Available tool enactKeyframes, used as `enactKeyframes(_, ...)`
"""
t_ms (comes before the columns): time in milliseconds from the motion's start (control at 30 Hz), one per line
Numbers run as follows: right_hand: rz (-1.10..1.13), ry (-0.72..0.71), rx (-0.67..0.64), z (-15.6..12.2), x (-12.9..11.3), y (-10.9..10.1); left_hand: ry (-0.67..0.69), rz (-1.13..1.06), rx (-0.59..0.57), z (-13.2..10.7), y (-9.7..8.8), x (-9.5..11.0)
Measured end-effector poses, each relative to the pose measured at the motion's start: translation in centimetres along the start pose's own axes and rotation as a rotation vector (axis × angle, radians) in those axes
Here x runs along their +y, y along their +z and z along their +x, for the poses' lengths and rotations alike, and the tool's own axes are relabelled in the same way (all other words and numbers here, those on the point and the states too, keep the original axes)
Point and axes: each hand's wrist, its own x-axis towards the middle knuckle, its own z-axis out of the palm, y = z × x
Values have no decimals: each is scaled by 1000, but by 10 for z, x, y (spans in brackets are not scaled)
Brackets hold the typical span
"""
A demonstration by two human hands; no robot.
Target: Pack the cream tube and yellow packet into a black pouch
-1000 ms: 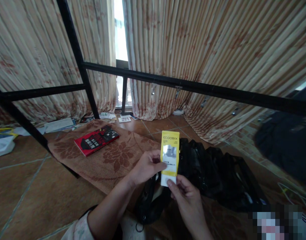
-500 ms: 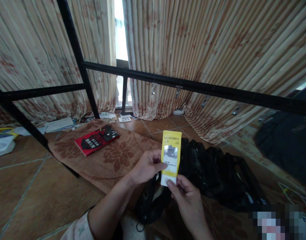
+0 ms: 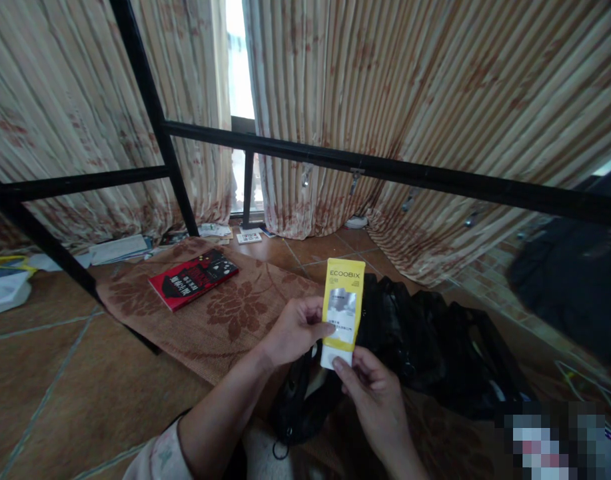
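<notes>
Both hands hold a yellow toothpaste tube (image 3: 344,301) with a silver-and-white label and a white cap (image 3: 336,358) pointing down. My left hand (image 3: 298,331) pinches the lower part of the tube from the left, its thumb on the front. My right hand (image 3: 372,390) has its thumb and fingers closed on the white cap. Behind and below the hands lies a crumpled black bag (image 3: 425,340), with a strap and a metal ring (image 3: 280,451) near me.
A red and black book (image 3: 194,279) lies on the brown flower-patterned mat (image 3: 240,313). Black metal bars (image 3: 295,152) cross in front of long curtains (image 3: 325,80). Papers (image 3: 118,249) and a white container (image 3: 5,291) sit on the tiled floor at left.
The toothpaste tube has tilted slightly and its top has shifted a little to the right. Both hands keep the same grip. The bag and book stay put.
</notes>
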Motion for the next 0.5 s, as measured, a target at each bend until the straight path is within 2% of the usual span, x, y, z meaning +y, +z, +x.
enactKeyframes(233, -5, -9, 6, 0, -1, -1, -19, -12, 0, 1, -4, -2)
enactKeyframes(500, -1, -42, -16, 1, -2, 0, -65, -46, -147, -4, -6, -4)
